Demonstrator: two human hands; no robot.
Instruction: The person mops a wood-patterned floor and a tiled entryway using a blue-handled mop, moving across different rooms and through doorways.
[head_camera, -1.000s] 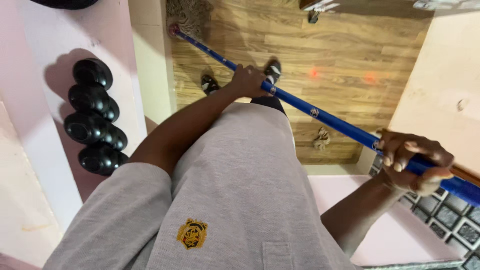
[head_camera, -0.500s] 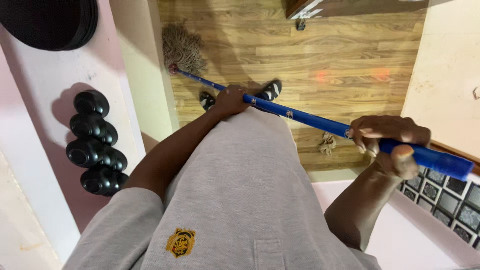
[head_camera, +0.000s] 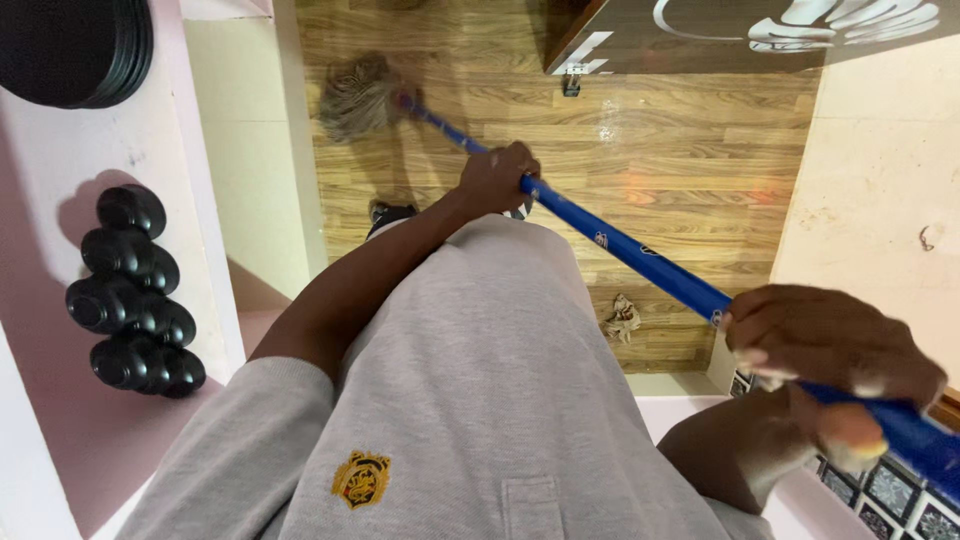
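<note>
both hands were on one blue mop handle (head_camera: 640, 252), which ran slantwise from the lower right up to the grey string mop head (head_camera: 358, 96) lying on the wood-pattern floor (head_camera: 690, 150) close to the pale wall (head_camera: 245, 150). the left hand (head_camera: 497, 178) was closed around the handle partway down, and the right hand (head_camera: 830, 345) was wrapped around the upper end, thumb pressed along the shaft. to my eye, mopping well here meant keeping the strings flat on the boards, letting the lower hand steer while the upper hand pushed, and working right along the foot of the wall. a small crumpled rag (head_camera: 623, 318) lay on the floor below the handle. a rack of black dumbbells (head_camera: 130, 295) stood at the left, with black weight plates (head_camera: 75, 50) above it.
</note>
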